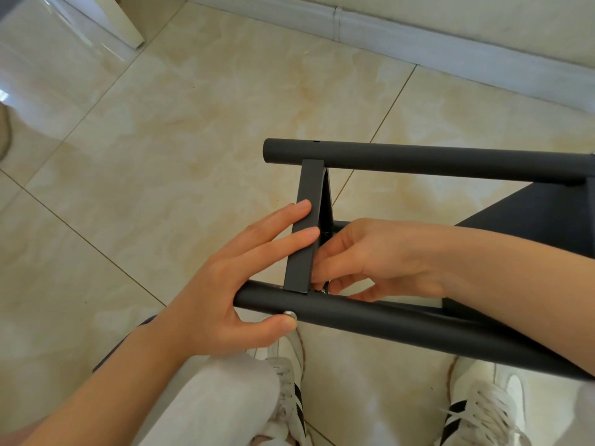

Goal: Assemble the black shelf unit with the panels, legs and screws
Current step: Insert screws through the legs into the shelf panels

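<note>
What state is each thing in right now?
Left grip: fingers straight on panel, thumb presses screw.
Right grip: pinches silver part at the joint.
Screw: in near leg, head showing.
Near leg: lying level, meets panel.
Far leg: lying level, hole empty.
Panel: on edge between legs.
</note>
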The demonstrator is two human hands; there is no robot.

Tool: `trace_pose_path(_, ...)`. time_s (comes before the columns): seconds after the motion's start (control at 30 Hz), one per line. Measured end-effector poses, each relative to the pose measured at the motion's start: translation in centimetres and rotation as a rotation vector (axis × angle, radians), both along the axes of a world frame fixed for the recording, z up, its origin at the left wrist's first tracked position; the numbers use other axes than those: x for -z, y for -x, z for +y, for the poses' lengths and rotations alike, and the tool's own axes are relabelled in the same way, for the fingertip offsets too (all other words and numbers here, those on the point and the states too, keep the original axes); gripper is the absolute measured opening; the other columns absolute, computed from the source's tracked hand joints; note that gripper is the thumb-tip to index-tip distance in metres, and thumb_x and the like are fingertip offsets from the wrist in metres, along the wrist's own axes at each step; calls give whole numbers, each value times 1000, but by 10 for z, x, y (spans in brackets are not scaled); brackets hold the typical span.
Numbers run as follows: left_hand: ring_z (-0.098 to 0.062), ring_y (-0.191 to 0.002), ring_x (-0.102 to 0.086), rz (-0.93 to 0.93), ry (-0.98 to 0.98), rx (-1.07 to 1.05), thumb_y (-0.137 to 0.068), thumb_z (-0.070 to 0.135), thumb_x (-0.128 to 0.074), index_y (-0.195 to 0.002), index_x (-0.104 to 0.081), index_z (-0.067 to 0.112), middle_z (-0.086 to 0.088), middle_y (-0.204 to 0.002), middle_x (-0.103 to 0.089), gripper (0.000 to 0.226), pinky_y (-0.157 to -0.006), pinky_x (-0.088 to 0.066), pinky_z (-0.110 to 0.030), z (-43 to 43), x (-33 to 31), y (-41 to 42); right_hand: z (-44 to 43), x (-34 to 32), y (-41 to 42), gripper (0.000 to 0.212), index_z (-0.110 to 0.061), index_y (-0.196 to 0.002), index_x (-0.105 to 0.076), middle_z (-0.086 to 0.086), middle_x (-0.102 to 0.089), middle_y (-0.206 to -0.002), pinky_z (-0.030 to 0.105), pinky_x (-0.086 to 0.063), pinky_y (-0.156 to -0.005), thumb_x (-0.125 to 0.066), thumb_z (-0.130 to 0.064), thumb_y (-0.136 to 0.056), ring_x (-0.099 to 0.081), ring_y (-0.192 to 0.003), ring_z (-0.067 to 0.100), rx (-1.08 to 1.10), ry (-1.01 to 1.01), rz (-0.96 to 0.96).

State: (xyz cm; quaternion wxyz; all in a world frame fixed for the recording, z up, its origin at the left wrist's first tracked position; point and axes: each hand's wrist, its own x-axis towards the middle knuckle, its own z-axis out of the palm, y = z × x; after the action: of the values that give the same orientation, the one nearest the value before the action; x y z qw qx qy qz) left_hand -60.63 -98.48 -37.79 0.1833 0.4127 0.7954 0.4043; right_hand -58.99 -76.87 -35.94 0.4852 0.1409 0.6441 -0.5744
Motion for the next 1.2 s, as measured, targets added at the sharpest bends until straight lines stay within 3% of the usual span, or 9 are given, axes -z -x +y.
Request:
trace_pose_path(0.33, -23, -149, -30, 4, -6, 1, -79, 28, -65, -146, -44, 14, 3, -164, -27, 72, -117, -33, -35, 0, 0, 0, -5, 6, 0, 29, -13, -103, -76, 5, -72, -94, 39, -51, -97, -72, -36, -85, -63, -93, 17, -12, 12, -49)
trace_pose_path(0.5, -22, -150, -29, -4, -7, -6, -79, 29, -65, -145, -43, 15, 2, -163, -27, 71, -117, -33, -36, 0, -1, 0, 0, 4, 2, 30, -7, -106, -74, 1, -67, -84, 38, -51, -96, -73, -28, -85, -58, -85, 16, -9, 53, -80)
trace_pose_path(1.03, -22, -149, -30, 12, -11, -3, -79, 30, -65, -145, -46, 17, 2, -163, -28, 70, -117, -33, -35, 1, 0, 0, 2, 5, 5, 28, -6, -111, -72, 3, -69, -90, 38, -50, -97, -71, -20, -87, -60, -87, 16, -9, 83, -80)
trace_pose_path(1.2, -22, -150, -29, 14, -13, -5, -79, 30, -65, -145, -43, 13, 2, -163, -28, 71, -118, -32, -34, 0, 0, 0, -5, 10, 2, 33, -7, -112, -72, 2, -67, -87, 31, -51, -85, -73, -27, -85, -58, -85, 17, 21, 65, -118)
